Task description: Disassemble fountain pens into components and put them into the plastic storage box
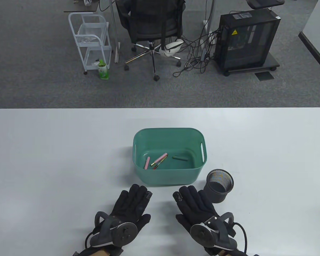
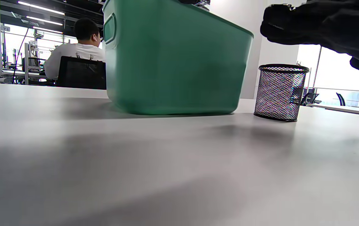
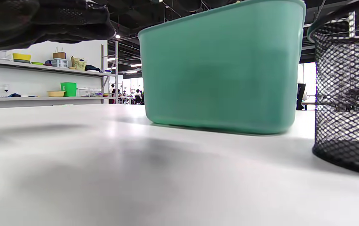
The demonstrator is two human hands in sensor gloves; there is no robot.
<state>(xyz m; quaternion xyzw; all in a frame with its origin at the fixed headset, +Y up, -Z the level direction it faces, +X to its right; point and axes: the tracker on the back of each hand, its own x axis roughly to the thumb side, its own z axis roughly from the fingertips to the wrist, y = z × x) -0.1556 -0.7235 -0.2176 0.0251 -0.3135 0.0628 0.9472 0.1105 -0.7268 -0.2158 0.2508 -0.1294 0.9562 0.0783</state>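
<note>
A green plastic box [image 1: 138, 144] stands mid-table; it also fills the left wrist view [image 2: 173, 62] and the right wrist view [image 3: 223, 72]. Inside lie a pink pen piece [image 1: 147, 162], a pink piece with gold trim [image 1: 160, 159], a thin dark red piece [image 1: 156, 166] and a green pen piece [image 1: 179, 158]. My left hand [image 1: 134, 198] lies flat on the table just in front of the box, fingers straight, holding nothing. My right hand [image 1: 192, 200] lies flat beside it, fingers straight and empty, next to the black mesh pen cup [image 1: 218, 185].
The mesh pen cup [image 2: 279, 92] stands right of the box and looks empty; it sits close at the right in the right wrist view [image 3: 345, 94]. The white table [image 1: 56, 160] spreads wide. Beyond it are an office chair [image 1: 152, 32], a white cart [image 1: 92, 40] and a computer tower [image 1: 246, 40].
</note>
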